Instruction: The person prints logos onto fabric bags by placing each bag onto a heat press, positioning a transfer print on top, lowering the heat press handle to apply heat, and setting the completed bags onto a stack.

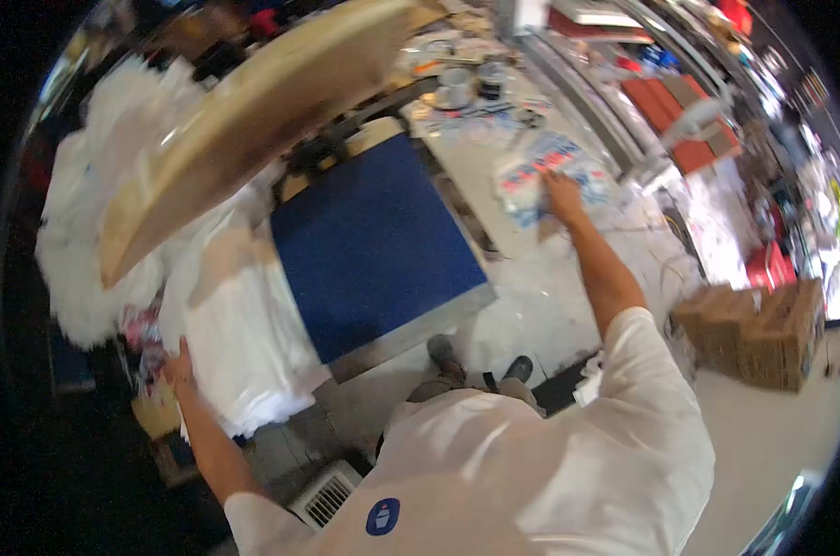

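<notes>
My left hand (177, 363) is at the near left edge of a long stack of white, thin, sheet-like material (244, 324), its thumb apart from the rest of the hand. The stack's folds look soft; whether it is plastic or cloth I cannot tell. My right hand (562, 196) reaches forward and lies on a clear-and-white plastic packet (540, 176) with blue and red print, fingers stretched over it. That packet rests on a pale worktop (480, 176). Between my arms stands a flat blue-topped platform (374, 246) with a grey front edge.
A large beige curved panel (263, 120) juts over the left side, above a white fluffy heap (96, 213). Cups (454, 88) stand at the worktop's far end. Brown cardboard boxes (758, 334) are at right. A white vented unit (325, 496) sits on the floor.
</notes>
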{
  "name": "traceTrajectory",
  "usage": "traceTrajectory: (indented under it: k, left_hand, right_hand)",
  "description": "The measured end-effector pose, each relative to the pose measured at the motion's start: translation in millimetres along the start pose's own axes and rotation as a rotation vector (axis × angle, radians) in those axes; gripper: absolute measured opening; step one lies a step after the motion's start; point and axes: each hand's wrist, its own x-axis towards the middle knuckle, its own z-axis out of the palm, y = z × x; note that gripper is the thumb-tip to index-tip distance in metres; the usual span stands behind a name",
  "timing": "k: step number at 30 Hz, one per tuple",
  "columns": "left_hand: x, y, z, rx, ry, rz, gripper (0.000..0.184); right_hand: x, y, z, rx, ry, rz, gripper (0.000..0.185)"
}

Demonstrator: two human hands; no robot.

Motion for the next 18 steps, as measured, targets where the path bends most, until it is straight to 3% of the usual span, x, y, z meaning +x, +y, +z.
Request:
traceTrajectory:
  k: [1, 2, 3, 5, 8, 10, 11, 13, 14, 15, 17, 18]
  left_hand:
    - [19, -12, -18, -0.261, -0.098, -0.101, 0.106]
    - [28, -21, -23, -0.274, -0.061, -0.145, 0.106]
    - [34, -27, -16, -0.148, -0.025, -0.115, 0.103]
    - [46, -39, -2, 0.11, 0.02, -0.059, 0.098]
    - [74, -59, -9, 0.145, 0.185, -0.11, 0.087]
    - [107, -95, -15, 0.276, 0.142, 0.136, 0.067]
    - [89, -83, -24, 0.273, 0.147, 0.122, 0.067]
    - [23, -35, -50, 0.317, 0.147, -0.021, 0.048]
    - [75, -75, -36, 0.302, 0.222, 0.06, 0.037]
    - [76, -80, -31, 0.3, 0.224, 0.051, 0.037]
    - [66, -76, -36, 0.351, 0.519, 0.168, 0.03]
    - [62, -74, -43, 0.348, 0.526, 0.162, 0.03]
  right_hand:
    - [7, 19, 23, 0.032, 0.069, -0.057, 0.043]
    - [0, 19, 18, 0.118, 0.191, -0.104, 0.04]
    - [3, 17, 2, 0.154, 0.028, -0.045, 0.039]
    - [2, 24, -2, 0.091, -0.024, -0.047, 0.04]
    - [-6, 17, -11, 0.109, 0.089, -0.182, 0.04]
    - [-10, 9, -22, 0.112, 0.051, -0.118, 0.055]
    - [-8, 9, -19, 0.116, 0.053, -0.133, 0.055]
    - [-4, 20, -7, 0.086, -0.058, -0.099, 0.061]
    - [-2, 17, -12, 0.056, -0.099, -0.081, 0.064]
    - [-2, 22, -11, 0.057, -0.098, -0.091, 0.064]
    - [-1, 28, -16, 0.16, -0.139, -0.153, 0.065]
    - [0, 29, -17, 0.163, -0.133, -0.16, 0.065]
